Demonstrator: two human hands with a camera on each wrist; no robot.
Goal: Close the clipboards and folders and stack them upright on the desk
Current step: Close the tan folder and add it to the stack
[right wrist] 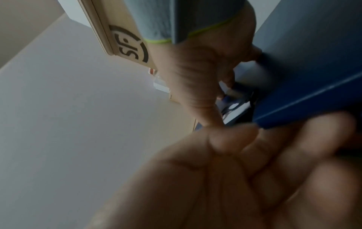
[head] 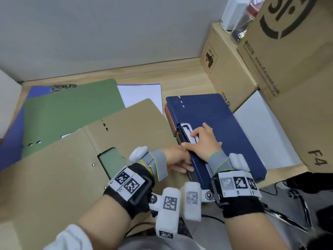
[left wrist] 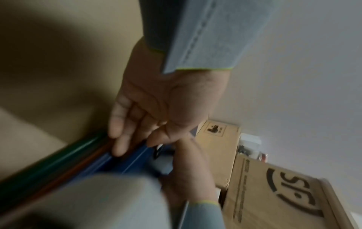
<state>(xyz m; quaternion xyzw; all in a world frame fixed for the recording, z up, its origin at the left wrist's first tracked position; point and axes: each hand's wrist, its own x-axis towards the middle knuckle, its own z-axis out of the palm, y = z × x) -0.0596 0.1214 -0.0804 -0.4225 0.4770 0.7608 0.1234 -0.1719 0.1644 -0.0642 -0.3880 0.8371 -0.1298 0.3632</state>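
A closed navy blue folder tops a flat pile at the right of the wooden desk; orange and green folder edges show beneath it. My right hand rests on the blue cover at its white clip window, thumb along the spine. My left hand touches the pile's left edge with nearly straight fingers. An open tan folder lies to the left, over an open green folder and a blue-purple one.
Large cardboard boxes and a smaller box stand to the right of the pile, a white box beside it. A white sheet lies behind the tan folder. Cables hang off the front right. A grey wall closes the back.
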